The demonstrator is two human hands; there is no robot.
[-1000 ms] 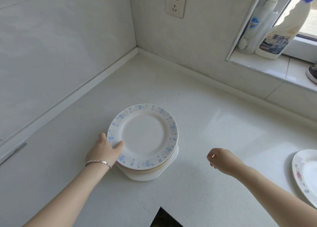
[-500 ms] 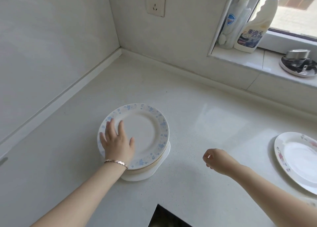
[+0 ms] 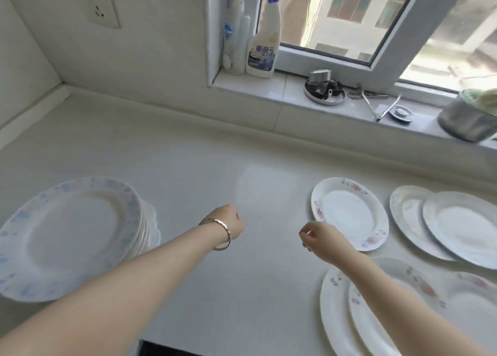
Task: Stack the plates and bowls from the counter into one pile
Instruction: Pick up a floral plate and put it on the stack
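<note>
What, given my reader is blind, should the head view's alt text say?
Two bare hands, the left hand and right hand, hover empty with loosely curled fingers over a white counter. A pile topped by a blue-flowered plate stands at left; several loose floral plates lie at right, in front of a window sill.

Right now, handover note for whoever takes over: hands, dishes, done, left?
Left hand: loosely curled, empty, above the bare counter.
Right hand: loosely curled, empty, at the edge of the pink-flowered plate.
Done: pile started at left, with the blue-flowered plate on top.
Left: the pink-flowered plate, the far-right overlapping pair, and the near overlapping pair partly under the right forearm. No loose bowls in view.
</note>
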